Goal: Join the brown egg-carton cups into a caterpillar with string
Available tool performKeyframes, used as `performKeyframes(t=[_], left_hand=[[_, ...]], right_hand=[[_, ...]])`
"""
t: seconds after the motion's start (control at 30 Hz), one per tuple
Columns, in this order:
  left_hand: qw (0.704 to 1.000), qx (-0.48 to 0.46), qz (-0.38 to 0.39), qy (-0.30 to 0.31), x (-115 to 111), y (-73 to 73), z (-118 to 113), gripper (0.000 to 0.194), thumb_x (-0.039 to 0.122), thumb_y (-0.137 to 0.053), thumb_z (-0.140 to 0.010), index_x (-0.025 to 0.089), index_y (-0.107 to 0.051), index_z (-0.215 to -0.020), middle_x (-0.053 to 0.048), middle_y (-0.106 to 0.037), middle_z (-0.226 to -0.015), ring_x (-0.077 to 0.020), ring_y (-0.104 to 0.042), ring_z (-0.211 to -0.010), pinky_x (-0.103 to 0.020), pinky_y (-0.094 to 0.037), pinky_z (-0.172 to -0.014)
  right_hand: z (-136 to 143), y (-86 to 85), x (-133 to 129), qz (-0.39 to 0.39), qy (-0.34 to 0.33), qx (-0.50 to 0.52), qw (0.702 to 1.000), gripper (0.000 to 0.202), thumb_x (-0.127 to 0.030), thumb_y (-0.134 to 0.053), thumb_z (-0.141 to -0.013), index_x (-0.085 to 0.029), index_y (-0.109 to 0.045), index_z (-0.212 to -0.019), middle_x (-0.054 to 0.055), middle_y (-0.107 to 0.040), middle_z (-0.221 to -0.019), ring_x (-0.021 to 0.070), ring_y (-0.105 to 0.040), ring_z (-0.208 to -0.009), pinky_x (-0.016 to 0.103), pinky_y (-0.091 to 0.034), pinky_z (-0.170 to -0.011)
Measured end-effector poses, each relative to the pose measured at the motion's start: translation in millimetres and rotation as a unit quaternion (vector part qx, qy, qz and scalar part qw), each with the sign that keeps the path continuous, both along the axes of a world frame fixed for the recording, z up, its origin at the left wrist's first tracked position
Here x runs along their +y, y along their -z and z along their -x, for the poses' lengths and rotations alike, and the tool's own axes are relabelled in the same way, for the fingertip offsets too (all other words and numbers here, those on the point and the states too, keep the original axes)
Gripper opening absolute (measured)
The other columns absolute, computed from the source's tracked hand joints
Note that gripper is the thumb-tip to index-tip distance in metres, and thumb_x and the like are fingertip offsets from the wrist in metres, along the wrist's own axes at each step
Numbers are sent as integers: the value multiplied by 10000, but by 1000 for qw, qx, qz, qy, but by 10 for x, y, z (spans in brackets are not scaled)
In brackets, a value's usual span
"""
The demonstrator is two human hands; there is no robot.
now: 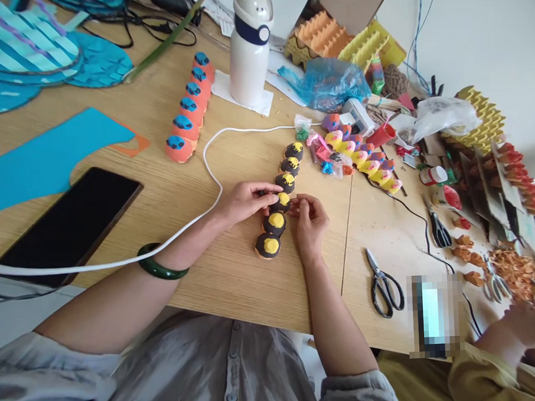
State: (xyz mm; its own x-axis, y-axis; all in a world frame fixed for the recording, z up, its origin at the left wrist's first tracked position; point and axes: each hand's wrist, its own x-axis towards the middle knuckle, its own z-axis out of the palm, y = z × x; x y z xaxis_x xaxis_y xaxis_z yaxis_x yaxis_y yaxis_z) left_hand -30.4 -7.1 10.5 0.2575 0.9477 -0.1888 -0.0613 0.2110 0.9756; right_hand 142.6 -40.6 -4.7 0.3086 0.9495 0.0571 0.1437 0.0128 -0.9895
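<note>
A strip of egg-carton cups point(274, 224), painted black with yellow tops, lies upright on the table between my hands. My left hand point(243, 203) grips its middle from the left, one finger reaching across a cup and the thumb lower at its side. On the right edge of the same strip, my right hand point(311, 219) pinches with curled fingers; the fingertips' exact contact is partly hidden. To the left and farther back is another cup strip point(191, 115), orange-red with blue tops. Yellow and purple cup strips point(367, 160) stand to the right.
A white bottle point(249, 65) stands at the back. A white cable point(213, 167) runs over my left forearm, beside a dark phone point(73, 224) and blue sheet point(56, 150). Black-handled scissors point(385, 287) lie right. A co-worker's hand point(521, 331) is at far right near orange scraps point(519, 269).
</note>
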Motion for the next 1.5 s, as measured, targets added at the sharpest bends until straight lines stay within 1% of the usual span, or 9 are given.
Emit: performKeyframes(t=[0.4, 0.53, 0.7, 0.8, 0.9, 1.07, 1.23, 1.37, 1.5], left_hand=[[999, -41, 15, 3, 15, 34, -6, 355, 212, -827, -726, 118, -806, -1068, -12, -701, -770, -102, -613, -570, -271, -522, -613], [993, -102, 54, -33, 7, -3, -1, 328, 215, -829, -749, 112, -809, -1059, -24, -702, -756, -90, -571, -572, -276, -518, -619], [952, -288, 96, -47, -40, -143, -2, 258, 231, -712, -855, 112, -805, -1064, -101, -767, -1010, -180, -725, -943, -339, -606, -910], [948, -302, 102, -4, -87, -232, -18, 346, 330, -610, -947, 118, -778, -1162, -153, -739, -1262, -269, -677, -1252, -405, -574, -1055], [957, -270, 90, 45, -134, -302, -35, 507, 523, -558, -979, 126, -750, -1230, -184, -716, -1302, -335, -632, -1328, -467, -572, -1060], [961, -248, 82, 89, -183, -324, -44, 632, 666, -551, -947, 126, -768, -1194, -210, -728, -1228, -368, -652, -1275, -481, -587, -987], [951, -280, 58, 119, -209, -257, -39, 638, 666, -683, -872, 161, -754, -1256, -177, -726, -1289, -321, -653, -1270, -426, -562, -1015], [980, -187, -1, 63, -235, -198, -38, 475, 492, -795, -860, 157, -767, -1195, -79, -774, -961, -181, -725, -859, -304, -590, -804], [990, -132, -15, 50, -237, -142, -46, 338, 465, -811, -844, 137, -787, -919, 26, -592, -577, -85, -538, -522, -213, -487, -524]], right_hand=[[11, -6, 0, -3, -1, -9, 1000, 211, -405, -566, -922, -221, -666, -952, 39, -754, -845, 172, -712, -757, 332, -625, -694], [20, -24, -13, -8, 0, -14, 1000, 202, -390, -554, -934, -223, -661, -969, 42, -748, -884, 164, -700, -758, 322, -616, -682], [16, -62, -68, -64, 33, -82, 994, 199, -370, -538, -970, -241, -672, -1040, 58, -721, -992, 180, -679, -869, 308, -587, -663], [-1, -90, -111, -145, 43, -172, 973, 192, -353, -538, -995, -266, -694, -1068, 67, -698, -1040, 211, -668, -956, 361, -587, -735], [-9, -142, -154, -212, 18, -271, 939, 196, -328, -585, -988, -302, -712, -1135, 67, -682, -1069, 231, -652, -998, 433, -566, -843], [19, -220, -191, -224, -40, -369, 901, 199, -343, -679, -956, -344, -741, -1146, 54, -696, -1076, 244, -640, -1007, 480, -519, -924], [27, -213, -177, -289, -5, -391, 874, 99, -268, -678, -974, -295, -727, -1055, 29, -713, -988, 201, -657, -909, 412, -518, -834], [20, -194, -168, -334, 4, -369, 867, 141, -193, -687, -965, -264, -709, -1085, 11, -693, -954, 173, -654, -888, 381, -505, -824], [34, -166, -172, -338, -10, -358, 870, 157, -174, -676, -967, -270, -707, -1088, 13, -674, -940, 178, -643, -894, 375, -507, -801]])
